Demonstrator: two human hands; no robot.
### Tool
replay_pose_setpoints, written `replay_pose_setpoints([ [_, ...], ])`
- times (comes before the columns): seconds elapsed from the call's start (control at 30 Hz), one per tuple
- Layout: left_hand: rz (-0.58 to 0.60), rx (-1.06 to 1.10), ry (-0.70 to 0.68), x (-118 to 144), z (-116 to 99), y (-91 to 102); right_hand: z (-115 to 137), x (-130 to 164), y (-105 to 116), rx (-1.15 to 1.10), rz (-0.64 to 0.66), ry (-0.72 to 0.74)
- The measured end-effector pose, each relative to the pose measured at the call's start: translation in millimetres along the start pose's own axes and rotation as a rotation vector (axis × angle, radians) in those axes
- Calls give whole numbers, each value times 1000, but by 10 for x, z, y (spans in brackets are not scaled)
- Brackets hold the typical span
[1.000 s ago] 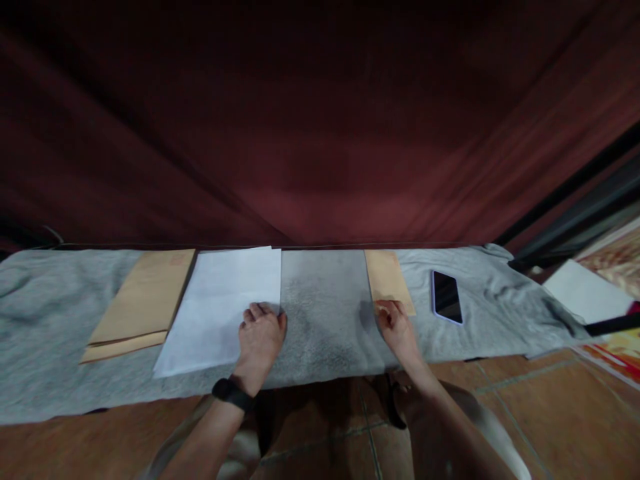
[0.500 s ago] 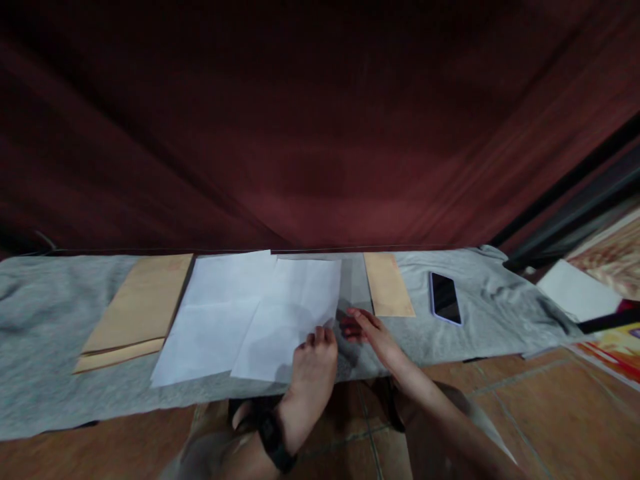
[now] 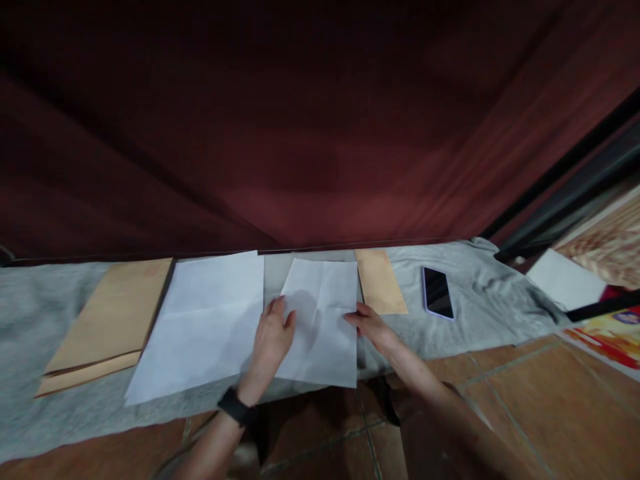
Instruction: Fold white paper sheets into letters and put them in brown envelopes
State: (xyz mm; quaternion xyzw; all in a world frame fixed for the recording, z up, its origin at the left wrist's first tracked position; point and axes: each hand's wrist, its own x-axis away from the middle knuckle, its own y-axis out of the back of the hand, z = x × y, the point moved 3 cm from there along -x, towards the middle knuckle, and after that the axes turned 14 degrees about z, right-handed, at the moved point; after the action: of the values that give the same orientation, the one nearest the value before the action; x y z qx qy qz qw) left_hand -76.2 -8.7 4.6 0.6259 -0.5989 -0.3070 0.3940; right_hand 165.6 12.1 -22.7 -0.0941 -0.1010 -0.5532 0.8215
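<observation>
White sheet (image 3: 320, 320) flat on the grey cloth (image 3: 480, 307) — left hand (image 3: 270, 340) and right hand (image 3: 373, 327) at its edges, grip wide, fingers flat.

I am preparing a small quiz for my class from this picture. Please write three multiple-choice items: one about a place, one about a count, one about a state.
1. Where does the phone lie?
A. right of the small brown envelope
B. on the large brown envelope
C. under the white stack

2. How many brown envelopes lie on the grey cloth?
A. one
B. two
C. four

3. What is the state of the single white sheet between the hands?
A. rolled into a tube
B. torn in two
C. flat on the cloth, with the left hand on its left edge and the right hand at its right edge

Answers: 1 A, the phone is beside the small envelope, towards the right. 2 B, one large at the left, one small near the middle. 3 C, the sheet lies spread out, showing crease lines.
</observation>
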Motion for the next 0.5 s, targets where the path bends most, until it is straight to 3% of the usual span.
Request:
replay_pose_setpoints([
  [0.1, 51, 97, 49, -117, 92, -66, 3, -31, 32, -84, 37, -36],
  [0.2, 71, 102, 67, -126, 53, -65, 25, -61, 76, -113, 21, -47],
  [0.37, 29, -128, 72, -101, -34, 38, 41, -95, 171, 18, 25, -35],
  [0.5, 71, -108, 95, -121, 30, -3, -18, -164, 224, 170, 9, -25],
])
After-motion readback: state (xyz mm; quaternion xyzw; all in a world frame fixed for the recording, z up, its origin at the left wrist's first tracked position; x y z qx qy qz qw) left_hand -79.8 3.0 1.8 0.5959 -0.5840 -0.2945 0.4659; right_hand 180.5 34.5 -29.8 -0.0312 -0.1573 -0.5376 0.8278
